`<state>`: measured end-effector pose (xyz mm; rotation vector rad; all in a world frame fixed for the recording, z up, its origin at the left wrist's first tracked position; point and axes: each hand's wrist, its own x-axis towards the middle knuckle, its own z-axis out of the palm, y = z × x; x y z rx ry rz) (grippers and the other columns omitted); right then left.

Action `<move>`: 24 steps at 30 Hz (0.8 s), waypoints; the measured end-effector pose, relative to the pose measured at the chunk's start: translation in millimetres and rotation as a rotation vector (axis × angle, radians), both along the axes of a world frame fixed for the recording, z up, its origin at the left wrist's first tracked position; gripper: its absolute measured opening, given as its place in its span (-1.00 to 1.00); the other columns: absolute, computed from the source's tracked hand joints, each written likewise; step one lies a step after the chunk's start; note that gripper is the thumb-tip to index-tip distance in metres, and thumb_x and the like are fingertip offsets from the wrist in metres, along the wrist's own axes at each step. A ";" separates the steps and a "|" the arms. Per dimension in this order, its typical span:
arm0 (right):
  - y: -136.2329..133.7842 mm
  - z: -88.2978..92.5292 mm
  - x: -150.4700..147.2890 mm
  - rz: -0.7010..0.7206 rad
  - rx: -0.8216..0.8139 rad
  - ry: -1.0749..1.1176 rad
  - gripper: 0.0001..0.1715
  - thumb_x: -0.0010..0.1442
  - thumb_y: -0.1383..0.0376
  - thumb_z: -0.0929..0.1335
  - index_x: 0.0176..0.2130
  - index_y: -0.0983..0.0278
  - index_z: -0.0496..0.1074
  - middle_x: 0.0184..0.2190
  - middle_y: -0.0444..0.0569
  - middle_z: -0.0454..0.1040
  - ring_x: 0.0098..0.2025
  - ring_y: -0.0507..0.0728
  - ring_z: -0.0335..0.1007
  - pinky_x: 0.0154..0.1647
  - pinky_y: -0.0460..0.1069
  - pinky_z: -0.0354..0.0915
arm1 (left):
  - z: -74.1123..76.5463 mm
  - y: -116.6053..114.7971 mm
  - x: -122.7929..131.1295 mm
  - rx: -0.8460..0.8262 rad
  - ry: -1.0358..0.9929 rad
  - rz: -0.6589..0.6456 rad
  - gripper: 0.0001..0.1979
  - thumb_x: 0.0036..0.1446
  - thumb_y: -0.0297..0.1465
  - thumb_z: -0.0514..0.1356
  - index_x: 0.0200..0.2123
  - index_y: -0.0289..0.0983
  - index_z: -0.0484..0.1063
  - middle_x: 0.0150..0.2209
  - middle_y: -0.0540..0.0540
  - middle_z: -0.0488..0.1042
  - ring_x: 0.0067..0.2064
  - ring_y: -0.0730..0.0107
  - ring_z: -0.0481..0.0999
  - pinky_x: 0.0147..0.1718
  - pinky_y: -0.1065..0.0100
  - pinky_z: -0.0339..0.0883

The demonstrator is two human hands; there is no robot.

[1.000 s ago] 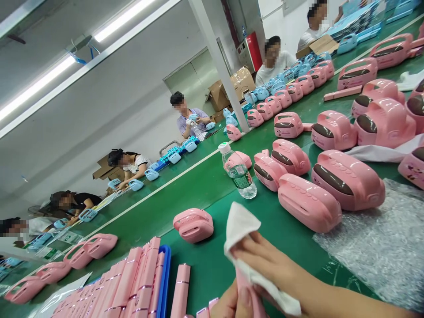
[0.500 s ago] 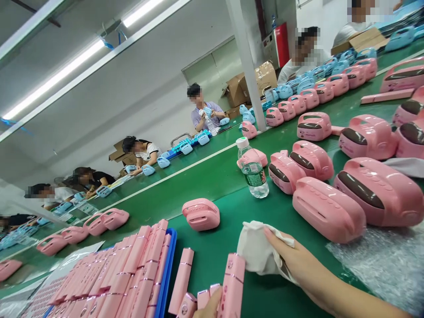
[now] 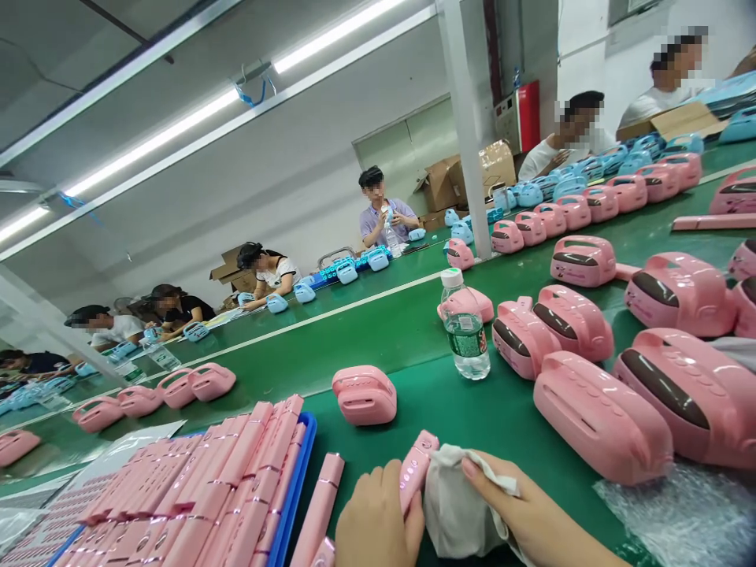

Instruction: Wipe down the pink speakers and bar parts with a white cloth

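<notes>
My left hand (image 3: 375, 520) is closed around a slim pink plastic bar (image 3: 416, 469) at the bottom middle, the bar's upper end poking out above my fingers. My right hand (image 3: 525, 512) presses a crumpled white cloth (image 3: 457, 504) against the bar's right side, fingers bent over the cloth. Both hands sit low over the green belt (image 3: 413, 402). A loose pink bar (image 3: 319, 504) lies just left of my left hand.
A blue tray (image 3: 295, 488) packed with several pink bars lies at the lower left. Pink handled casings (image 3: 602, 425) crowd the right; one (image 3: 365, 394) stands alone ahead. A water bottle (image 3: 465, 324) stands mid-belt. Bubble wrap (image 3: 691, 516) lies at lower right. Other people work along the far side.
The view has tipped down and levelled. My left hand has come up into view gripping the pink bar, and my right hand has brought the cloth against it.
</notes>
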<state>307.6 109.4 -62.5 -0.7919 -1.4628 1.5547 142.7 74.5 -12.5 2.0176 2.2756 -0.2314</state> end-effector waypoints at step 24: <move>24.8 26.3 140.1 -0.854 0.591 -0.708 -0.60 0.08 0.07 0.31 -0.09 0.12 0.44 -0.05 -0.07 0.49 0.06 0.30 0.34 -0.05 0.07 0.40 | 71.6 105.6 -13.0 0.261 -0.004 -0.117 -0.60 0.12 -0.37 -0.01 0.04 -0.26 0.30 -0.12 -0.18 0.50 -0.10 0.08 0.48 -0.20 0.17 0.31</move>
